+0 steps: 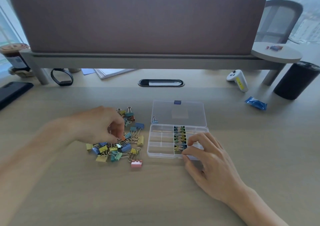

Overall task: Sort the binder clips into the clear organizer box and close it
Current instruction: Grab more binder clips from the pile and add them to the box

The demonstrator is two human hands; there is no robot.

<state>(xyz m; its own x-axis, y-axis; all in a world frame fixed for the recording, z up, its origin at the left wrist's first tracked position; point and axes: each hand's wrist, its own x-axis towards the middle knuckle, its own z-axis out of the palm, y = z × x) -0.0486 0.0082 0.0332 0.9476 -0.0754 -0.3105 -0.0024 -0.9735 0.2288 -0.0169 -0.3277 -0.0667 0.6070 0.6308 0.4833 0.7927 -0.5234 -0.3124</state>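
left hand seemingly pinches clips beside open box.

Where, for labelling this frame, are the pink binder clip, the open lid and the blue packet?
pink binder clip (136,163), head view, its pink body.
organizer lid (178,113), head view, clear panel's middle.
blue packet (256,103), head view, wrapper's centre.

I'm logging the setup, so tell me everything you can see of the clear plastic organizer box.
The clear plastic organizer box sits open on the pale wooden desk, right of the loose binder clips. Its lid lies flat behind the tray, a blue latch on its far edge. Dividers split the tray into compartments; the middle column holds coloured binder clips. Fingertips of the right hand rest on its near right part.
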